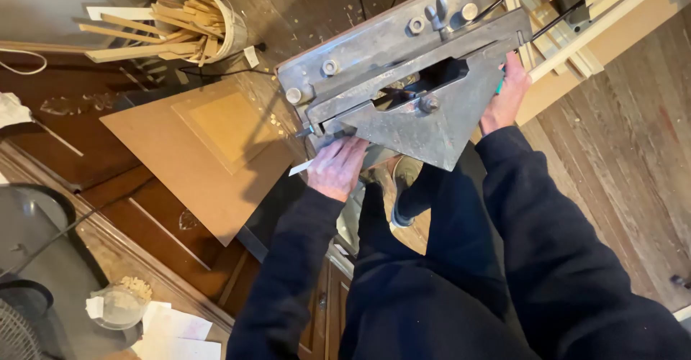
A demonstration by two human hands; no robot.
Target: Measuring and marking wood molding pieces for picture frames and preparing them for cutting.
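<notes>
1. Left hand [337, 167], frame centre: flat, fingers curled on machine's [403, 87] lower-left edge.
2. Right hand [506, 95], upper right: closed on machine's right edge.
3. Machine: grey metal, upper centre.
4. Board [205, 155]: centre left.
5. Bucket [216, 16] of sticks: upper left.

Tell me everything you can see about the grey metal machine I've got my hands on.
The grey metal machine is a worn, scuffed steel block with a flat top bar and a triangular lower plate that points toward the person. Round bolts and a wing nut sit along its top, and a dark slot cuts across the middle. It lies tilted in the view, over the wooden floor. The left hand rests at its lower left edge; the right hand presses its right side, fingers hidden.
</notes>
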